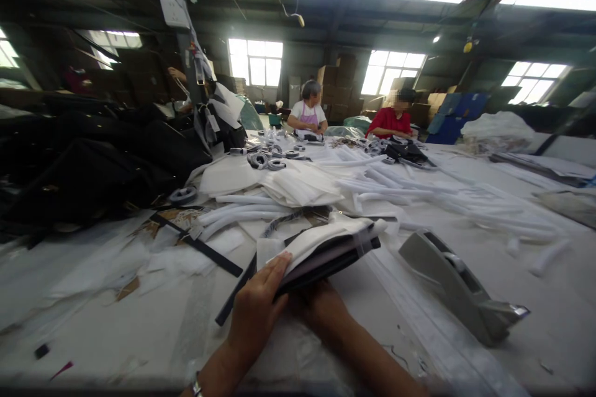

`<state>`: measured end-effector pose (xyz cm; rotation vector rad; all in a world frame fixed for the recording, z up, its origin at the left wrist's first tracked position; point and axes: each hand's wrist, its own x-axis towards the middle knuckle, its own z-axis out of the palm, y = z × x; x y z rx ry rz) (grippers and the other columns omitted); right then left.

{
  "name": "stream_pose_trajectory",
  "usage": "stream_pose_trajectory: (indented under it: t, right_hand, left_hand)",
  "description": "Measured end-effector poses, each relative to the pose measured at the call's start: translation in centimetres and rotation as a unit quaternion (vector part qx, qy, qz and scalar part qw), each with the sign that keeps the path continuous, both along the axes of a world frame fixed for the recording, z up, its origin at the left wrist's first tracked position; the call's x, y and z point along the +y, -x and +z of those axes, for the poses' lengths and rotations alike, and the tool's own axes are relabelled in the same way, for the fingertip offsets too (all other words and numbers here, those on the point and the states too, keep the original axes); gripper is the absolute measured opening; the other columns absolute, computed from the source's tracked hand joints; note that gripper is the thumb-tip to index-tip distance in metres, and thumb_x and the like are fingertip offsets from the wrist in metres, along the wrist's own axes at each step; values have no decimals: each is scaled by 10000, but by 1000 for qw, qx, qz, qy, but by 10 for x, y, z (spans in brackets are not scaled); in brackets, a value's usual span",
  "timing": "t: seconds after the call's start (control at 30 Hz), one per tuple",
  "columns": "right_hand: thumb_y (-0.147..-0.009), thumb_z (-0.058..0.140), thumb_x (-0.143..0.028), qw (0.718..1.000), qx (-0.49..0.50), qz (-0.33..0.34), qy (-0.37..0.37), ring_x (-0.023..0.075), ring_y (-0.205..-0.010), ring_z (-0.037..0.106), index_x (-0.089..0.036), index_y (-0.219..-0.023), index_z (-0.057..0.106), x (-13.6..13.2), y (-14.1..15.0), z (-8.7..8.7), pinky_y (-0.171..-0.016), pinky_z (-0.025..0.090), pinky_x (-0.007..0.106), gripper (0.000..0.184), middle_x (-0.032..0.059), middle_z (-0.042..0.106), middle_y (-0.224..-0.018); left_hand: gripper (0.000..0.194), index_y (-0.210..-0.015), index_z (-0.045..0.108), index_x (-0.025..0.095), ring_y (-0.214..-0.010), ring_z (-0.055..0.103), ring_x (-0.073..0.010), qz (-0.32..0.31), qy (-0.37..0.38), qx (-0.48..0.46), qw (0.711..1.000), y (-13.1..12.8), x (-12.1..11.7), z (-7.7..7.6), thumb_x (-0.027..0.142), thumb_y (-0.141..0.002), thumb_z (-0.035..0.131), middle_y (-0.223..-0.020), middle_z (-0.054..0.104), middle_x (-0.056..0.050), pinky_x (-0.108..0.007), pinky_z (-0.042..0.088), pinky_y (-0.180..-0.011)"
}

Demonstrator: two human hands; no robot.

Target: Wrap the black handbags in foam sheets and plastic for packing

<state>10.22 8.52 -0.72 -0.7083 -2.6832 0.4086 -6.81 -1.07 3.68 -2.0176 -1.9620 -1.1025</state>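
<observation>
Just above the near table edge I hold a black bag [321, 270] with white padding sheet [321, 232] lying over its top and a clear strip near its right end. My left hand [261, 298] grips the bag's near left end, thumb low and fingers over the white sheet. Under the bag, my right hand [323, 307] is curled against its lower side, its fingertips mostly hidden. A dark strap [235, 291] extends from the bag's left side down to the table.
To the right stands a grey tape dispenser [459, 285]. White foam sheets [298, 186], foam tubes [419, 192] and several wrapped rings [265, 161] cover the table's middle. Black bags [84, 173] are heaped at left. Two people [310, 111] work across the table.
</observation>
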Motion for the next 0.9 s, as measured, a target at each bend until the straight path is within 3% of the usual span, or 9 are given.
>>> stream_pose_trajectory:
  t: [0.2, 0.27, 0.37, 0.5, 0.57, 0.67, 0.7, 0.77, 0.9]
  right_hand:
    - [-936, 583, -400, 999, -33, 26, 27, 363, -1437, 344, -199, -1534, 352, -22, -22, 2, -1173, 286, 587, 672, 125, 368, -1576]
    - [-935, 578, -378, 997, -49, 12, 50, 362, -1409, 387, -176, -1494, 435, -27, -19, 4, -1171, 295, 573, 611, 141, 433, -1538]
    - [-912, 598, -354, 996, -55, 9, 74, 352, -1285, 534, -190, -1359, 595, -38, -17, 10, -1095, 421, 506, 476, 145, 592, -1396]
    - [-950, 537, -379, 992, 21, 97, 73, 236, -900, 713, -269, -1139, 708, -44, -33, 44, -793, 562, 296, 278, 77, 752, -1032]
    - [-998, 440, -356, 993, 72, 59, 70, 185, -733, 698, -264, -992, 729, -30, -35, 74, -704, 535, 262, 303, 51, 740, -848]
    - [-1002, 415, -381, 994, 37, -83, 55, 212, -811, 691, -236, -883, 707, 18, -14, 110, -799, 511, 310, 347, 61, 737, -840]
    - [-989, 452, -356, 993, 15, -97, 61, 214, -855, 692, -227, -939, 706, 37, -1, 115, -832, 506, 313, 289, 60, 745, -894]
    - [-944, 563, -319, 990, -29, -111, 76, 219, -900, 690, -202, -972, 710, 74, 30, 114, -861, 504, 327, 190, 58, 748, -937]
    - [-913, 669, -362, 971, -131, -146, 134, 214, -956, 673, -148, -997, 682, 123, 81, 83, -897, 524, 423, 230, 58, 711, -1018]
  left_hand:
    - [769, -1473, 405, 236, -1316, 545, -214, -11, -3, 20, 1000, -8, 0, -10, -34, -757, 483, -1439, 565, -56, -376, 487, -1080]
    - [771, -1456, 430, 215, -1313, 548, -219, -16, -3, 35, 999, -12, 0, -11, -41, -731, 481, -1432, 572, -63, -379, 494, -1075]
    - [756, -1431, 464, 185, -1297, 564, -216, -22, -16, 76, 997, -19, -2, -16, -60, -717, 459, -1413, 591, -69, -368, 505, -1066]
    - [578, -1366, 538, 151, -1217, 632, -217, -21, -81, 147, 986, -26, -3, -28, -50, -839, 410, -1339, 650, -75, -357, 557, -1000]
    - [481, -1330, 576, 142, -1175, 660, -219, -15, -115, 170, 979, -29, -3, -32, -16, -916, 389, -1303, 674, -75, -358, 583, -960]
    - [405, -1311, 609, 149, -1158, 671, -215, -6, -145, 199, 969, -32, -5, -33, 63, -998, 368, -1288, 684, -66, -338, 592, -941]
    - [400, -1303, 622, 156, -1151, 674, -209, -4, -158, 209, 965, -32, -6, -33, 82, -1013, 357, -1281, 689, -58, -323, 590, -940]
    - [404, -1267, 656, 175, -1127, 686, -191, -6, -189, 229, 955, -32, -10, -32, 98, -1028, 340, -1244, 711, -36, -291, 582, -942]
    - [357, -1155, 721, 230, -1033, 725, -140, -10, -245, 251, 936, -35, -10, -38, 162, -1043, 389, -1137, 757, 34, -242, 559, -956]
